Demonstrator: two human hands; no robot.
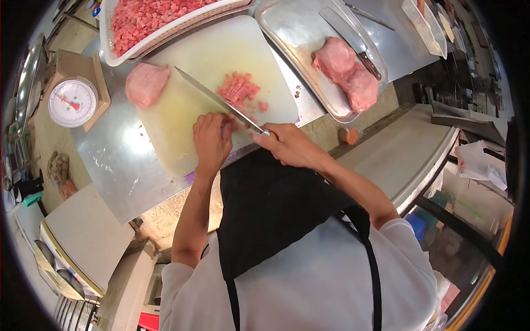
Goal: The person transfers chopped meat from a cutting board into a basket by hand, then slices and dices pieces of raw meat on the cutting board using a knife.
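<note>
My right hand (284, 142) is closed round the handle of a long knife (212, 95), whose blade points up and left over the cutting board (176, 118). Fingers curled, my left hand (212, 138) rests at the board's near edge beside the blade; what it holds, if anything, is hidden under the fingers. Just beyond the blade lies a pile of diced pink meat (238, 88), with a few loose cubes nearer the hands. A whole piece of meat (146, 84) sits at the board's left edge.
A white basket (182, 25) of diced meat stands at the back left. Right of the board, a metal tray (301, 66) holds large meat pieces (348, 74) and another knife (369, 65). A dial scale (73, 103) is at the left, a white basket (429, 27) at the upper right.
</note>
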